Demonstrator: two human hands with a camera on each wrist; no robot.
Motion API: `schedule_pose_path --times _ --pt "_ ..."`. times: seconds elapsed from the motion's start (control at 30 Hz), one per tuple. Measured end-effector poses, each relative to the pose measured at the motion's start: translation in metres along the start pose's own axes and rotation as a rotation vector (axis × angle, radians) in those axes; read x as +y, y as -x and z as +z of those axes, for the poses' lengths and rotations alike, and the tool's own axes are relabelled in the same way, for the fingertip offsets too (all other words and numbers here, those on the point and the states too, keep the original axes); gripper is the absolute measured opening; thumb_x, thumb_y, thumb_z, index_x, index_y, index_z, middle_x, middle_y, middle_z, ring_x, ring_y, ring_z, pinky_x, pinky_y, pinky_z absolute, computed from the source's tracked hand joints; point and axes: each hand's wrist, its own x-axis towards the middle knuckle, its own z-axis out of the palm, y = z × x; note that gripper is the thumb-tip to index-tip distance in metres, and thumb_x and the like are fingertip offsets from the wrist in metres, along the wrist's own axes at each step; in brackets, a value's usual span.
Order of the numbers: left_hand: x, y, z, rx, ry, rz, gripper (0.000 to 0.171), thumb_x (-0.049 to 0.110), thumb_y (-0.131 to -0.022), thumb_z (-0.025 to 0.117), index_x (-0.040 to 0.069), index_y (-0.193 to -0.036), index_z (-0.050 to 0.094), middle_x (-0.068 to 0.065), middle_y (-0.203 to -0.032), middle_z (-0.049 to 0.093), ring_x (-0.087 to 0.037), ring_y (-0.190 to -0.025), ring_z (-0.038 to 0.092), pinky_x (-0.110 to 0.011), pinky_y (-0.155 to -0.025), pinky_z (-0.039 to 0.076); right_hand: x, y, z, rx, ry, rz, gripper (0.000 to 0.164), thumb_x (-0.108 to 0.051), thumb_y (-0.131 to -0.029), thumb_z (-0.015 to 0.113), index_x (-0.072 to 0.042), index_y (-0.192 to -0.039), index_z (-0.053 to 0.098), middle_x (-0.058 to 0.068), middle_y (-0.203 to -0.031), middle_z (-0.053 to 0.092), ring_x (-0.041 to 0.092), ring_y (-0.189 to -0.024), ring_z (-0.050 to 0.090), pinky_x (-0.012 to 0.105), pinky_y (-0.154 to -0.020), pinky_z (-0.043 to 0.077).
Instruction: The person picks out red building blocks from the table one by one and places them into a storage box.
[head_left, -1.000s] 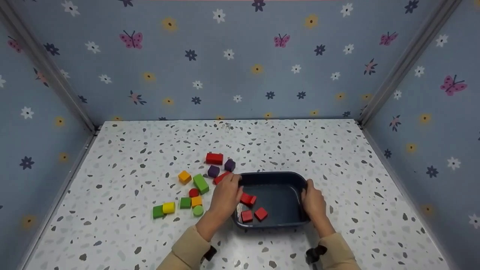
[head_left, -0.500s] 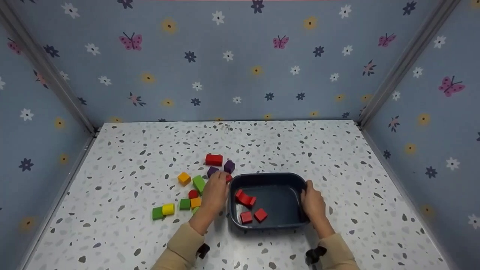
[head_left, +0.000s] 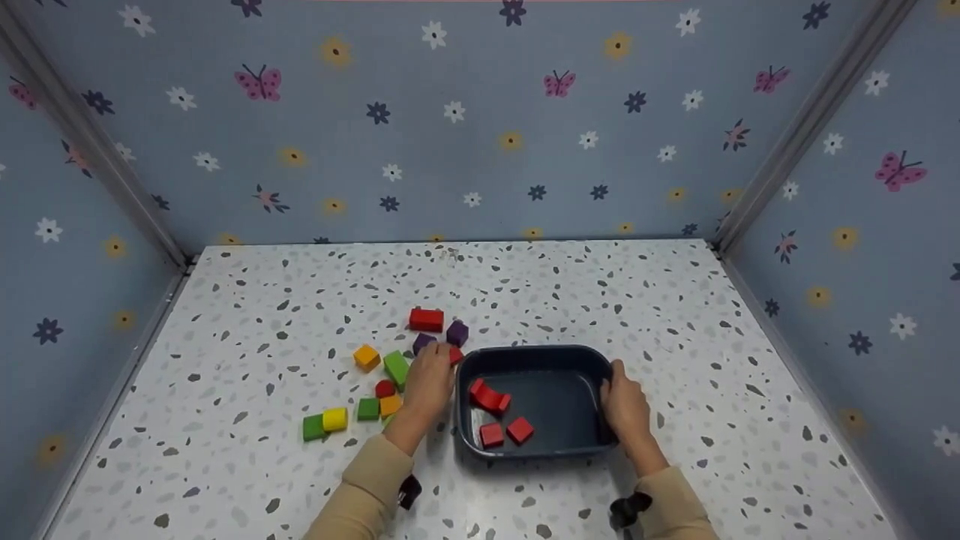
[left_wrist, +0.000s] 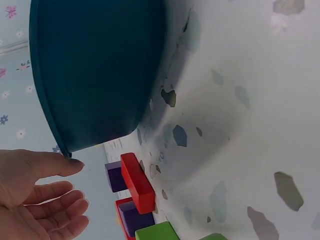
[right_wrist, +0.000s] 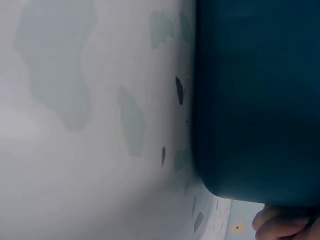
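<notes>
A dark blue tray holds a curved red block and two red cubes at its left side. My right hand grips its right rim; in the right wrist view only some curled fingers show beneath the tray wall. Just off the left rim hovers my left hand, fingers loosely spread and holding nothing. The left wrist view has its thumb beside the tray's corner, whether touching I cannot tell. Ahead of its fingertips lies a red block near a purple block.
Loose blocks lie left of the tray: a red block, a purple cube, orange cube, green block, yellow cylinder and others. Flower-patterned walls enclose the speckled table at back and sides.
My left hand has come off the tray's left rim and moved left to the blocks, then stayed about there. My right hand keeps its hold on the right rim.
</notes>
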Motion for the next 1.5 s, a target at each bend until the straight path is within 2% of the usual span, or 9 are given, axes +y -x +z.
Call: schedule_pose_path --times 0.2,0.57,0.9,1.13,1.5 --pt "-0.004 -0.002 0.007 0.080 -0.051 0.059 0.015 -0.004 -0.073 0.061 -0.005 -0.088 0.058 -0.017 -0.082 0.053 -0.033 -0.076 0.054 -0.042 -0.066 0.045 0.000 -0.001 0.001 -0.020 0.011 0.005 0.020 -0.008 -0.088 0.048 -0.002 -0.106 0.045 0.017 -0.073 0.059 0.023 -0.050 0.054 0.035 -0.041 0.039" --pt "-0.009 -0.005 0.014 -0.024 -0.073 -0.018 0.029 -0.004 -0.071 0.063 -0.006 -0.099 0.058 -0.019 -0.090 0.053 -0.034 -0.082 0.053 -0.044 -0.070 0.044 0.000 0.000 0.000 -0.029 0.015 0.020 0.020 -0.008 -0.087 0.048 -0.003 -0.106 0.044 0.019 -0.077 0.059 0.027 -0.055 0.056 0.039 -0.044 0.040" --pt "-0.012 -0.008 0.021 -0.083 -0.099 -0.041 0.024 -0.002 -0.073 0.062 -0.006 -0.096 0.058 -0.018 -0.088 0.053 -0.034 -0.081 0.053 -0.044 -0.070 0.044 0.000 -0.001 0.001 -0.028 0.016 0.025 0.020 -0.009 -0.087 0.048 -0.003 -0.106 0.044 0.021 -0.078 0.059 0.030 -0.057 0.056 0.041 -0.044 0.040" --pt "-0.015 -0.007 0.026 -0.036 -0.124 -0.031 0.018 -0.003 -0.071 0.062 -0.007 -0.087 0.057 -0.019 -0.085 0.053 -0.035 -0.078 0.053 -0.045 -0.067 0.045 0.000 -0.001 0.001 -0.025 0.024 0.035 0.018 -0.009 -0.087 0.048 -0.003 -0.104 0.045 0.018 -0.075 0.059 0.026 -0.054 0.055 0.038 -0.043 0.040" --pt "-0.018 -0.012 0.029 -0.073 -0.150 -0.073 0.020 -0.001 -0.071 0.064 -0.007 -0.090 0.058 -0.019 -0.087 0.053 -0.034 -0.080 0.052 -0.044 -0.069 0.045 -0.001 -0.004 0.000 -0.071 0.014 0.075 0.019 -0.010 -0.088 0.047 -0.004 -0.106 0.045 0.017 -0.081 0.059 0.025 -0.058 0.056 0.037 -0.047 0.042"
